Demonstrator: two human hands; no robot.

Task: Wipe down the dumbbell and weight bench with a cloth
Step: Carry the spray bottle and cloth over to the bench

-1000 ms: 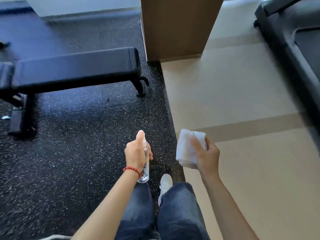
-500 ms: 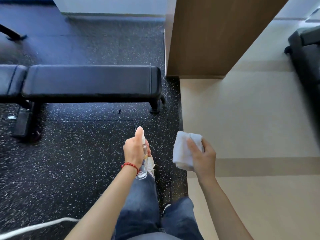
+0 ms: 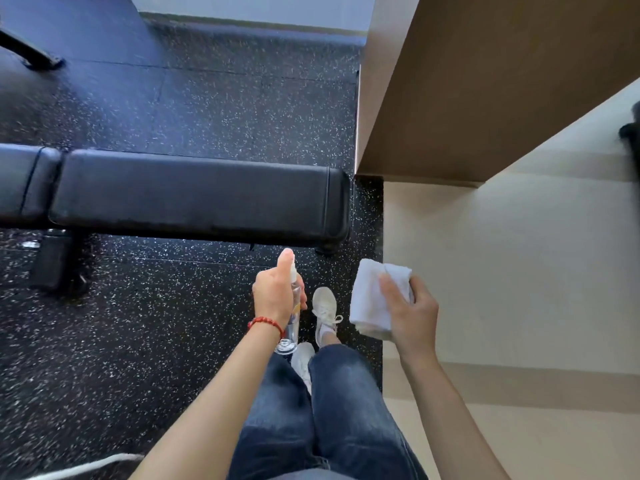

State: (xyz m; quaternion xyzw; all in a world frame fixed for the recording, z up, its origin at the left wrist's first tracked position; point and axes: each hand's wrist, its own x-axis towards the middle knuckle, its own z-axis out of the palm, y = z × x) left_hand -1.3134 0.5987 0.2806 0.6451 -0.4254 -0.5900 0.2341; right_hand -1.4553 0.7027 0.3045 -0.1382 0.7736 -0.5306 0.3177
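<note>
The black padded weight bench (image 3: 194, 194) lies crosswise just ahead of me on the speckled rubber floor. My left hand (image 3: 275, 294) grips a clear spray bottle (image 3: 292, 323), thumb up over its nozzle, a short way in front of the bench's near edge. My right hand (image 3: 410, 311) holds a folded white cloth (image 3: 369, 299) to the right of the bottle, over the floor seam. No dumbbell is in sight.
A brown wooden column (image 3: 485, 88) stands at the bench's right end. Beige floor (image 3: 519, 271) spreads to the right, with a dark machine part (image 3: 632, 133) at the far right edge. The bench's base (image 3: 55, 265) sits lower left. A white cable (image 3: 86, 464) crosses the bottom left.
I have stepped closer to the bench, which now fills more of the view just beyond my hands. Both hands keep the same hold on bottle and cloth.
</note>
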